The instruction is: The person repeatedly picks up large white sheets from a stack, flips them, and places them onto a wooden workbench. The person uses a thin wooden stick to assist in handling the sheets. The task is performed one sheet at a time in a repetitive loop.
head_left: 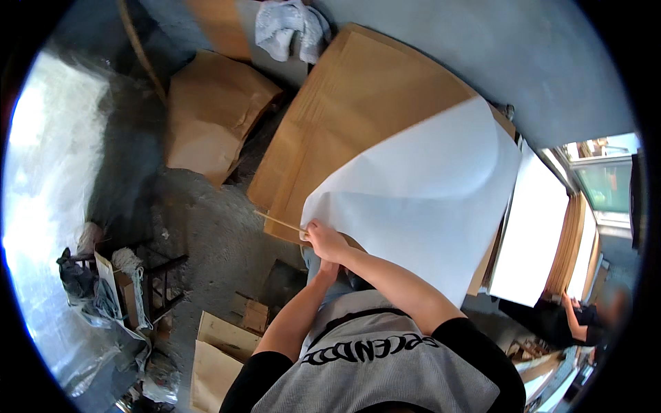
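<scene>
A large white sheet (pixel 413 186) lies slanted over a stack of brown boards (pixel 372 89), its far right part curving up. At the sheet's near left corner, my right hand (pixel 325 241) is closed with its fingers curled. From that fist a thin wooden stick (pixel 279 221) points out to the left, past the edge of the boards. Just below and partly behind it is my left hand (pixel 329 270), close against the right wrist; its fingers are hidden. Whether the right hand also pinches the sheet's corner is hard to make out.
Brown wrapping paper (pixel 213 113) covers something at the far left. A white cloth (pixel 292 31) hangs behind the boards. A cluttered dark stool (pixel 162 282) stands left, cardboard pieces (pixel 224 351) near my legs. Rightward are more white sheets (pixel 533 227) and another person's arm (pixel 573 316).
</scene>
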Action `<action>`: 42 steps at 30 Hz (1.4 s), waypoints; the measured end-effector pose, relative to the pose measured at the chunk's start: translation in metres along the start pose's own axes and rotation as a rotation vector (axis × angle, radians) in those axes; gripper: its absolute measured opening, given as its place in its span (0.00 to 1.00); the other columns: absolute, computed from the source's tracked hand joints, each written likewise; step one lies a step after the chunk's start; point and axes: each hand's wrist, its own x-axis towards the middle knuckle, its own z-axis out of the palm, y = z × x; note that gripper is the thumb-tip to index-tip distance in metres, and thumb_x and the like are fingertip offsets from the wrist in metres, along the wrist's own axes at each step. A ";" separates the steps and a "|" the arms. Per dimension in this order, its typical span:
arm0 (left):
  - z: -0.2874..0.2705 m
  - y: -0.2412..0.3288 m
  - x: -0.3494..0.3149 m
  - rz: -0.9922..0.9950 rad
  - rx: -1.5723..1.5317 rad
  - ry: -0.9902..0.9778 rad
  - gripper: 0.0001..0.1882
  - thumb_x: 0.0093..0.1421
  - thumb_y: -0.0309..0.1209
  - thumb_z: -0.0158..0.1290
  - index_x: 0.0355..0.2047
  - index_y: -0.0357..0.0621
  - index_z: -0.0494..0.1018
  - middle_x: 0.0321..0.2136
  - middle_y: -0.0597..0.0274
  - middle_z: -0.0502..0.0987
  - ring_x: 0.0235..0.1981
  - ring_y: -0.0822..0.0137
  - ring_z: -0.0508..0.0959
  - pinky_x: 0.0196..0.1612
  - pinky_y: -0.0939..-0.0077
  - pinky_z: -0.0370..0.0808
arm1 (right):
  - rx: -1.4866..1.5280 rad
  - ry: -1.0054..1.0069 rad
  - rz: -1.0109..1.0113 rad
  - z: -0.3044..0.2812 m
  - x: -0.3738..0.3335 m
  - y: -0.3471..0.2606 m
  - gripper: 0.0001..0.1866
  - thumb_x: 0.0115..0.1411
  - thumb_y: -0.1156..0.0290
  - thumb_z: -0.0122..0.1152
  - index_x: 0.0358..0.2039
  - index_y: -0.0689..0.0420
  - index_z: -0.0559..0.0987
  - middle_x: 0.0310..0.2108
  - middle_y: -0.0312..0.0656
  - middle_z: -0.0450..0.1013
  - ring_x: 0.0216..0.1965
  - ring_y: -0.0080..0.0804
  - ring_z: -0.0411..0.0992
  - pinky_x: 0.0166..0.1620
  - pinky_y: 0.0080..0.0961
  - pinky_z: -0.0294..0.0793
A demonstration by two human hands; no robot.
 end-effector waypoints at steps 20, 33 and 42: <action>-0.003 0.004 0.000 -0.044 0.098 0.050 0.16 0.55 0.43 0.48 0.31 0.42 0.66 0.17 0.62 0.70 0.13 0.68 0.70 0.15 0.77 0.65 | 1.120 1.084 0.989 -0.073 -0.291 0.165 0.17 0.51 0.64 0.57 0.40 0.59 0.71 0.29 0.39 0.72 0.30 0.23 0.72 0.16 0.16 0.52; 0.003 0.008 -0.008 -0.009 0.098 0.110 0.16 0.53 0.45 0.50 0.30 0.44 0.67 0.19 0.64 0.69 0.15 0.72 0.67 0.15 0.81 0.60 | 1.336 1.510 1.065 -0.120 -0.350 0.244 0.15 0.42 0.66 0.67 0.17 0.52 0.66 0.14 0.31 0.61 0.12 0.16 0.57 0.11 0.13 0.44; -0.041 0.017 -0.012 0.141 -0.172 0.206 0.20 0.49 0.46 0.55 0.31 0.44 0.63 0.22 0.64 0.65 0.14 0.73 0.63 0.14 0.82 0.60 | 1.285 1.235 0.889 -0.094 -0.379 0.250 0.07 0.56 0.70 0.51 0.27 0.58 0.65 0.22 0.37 0.68 0.29 0.28 0.74 0.10 0.12 0.48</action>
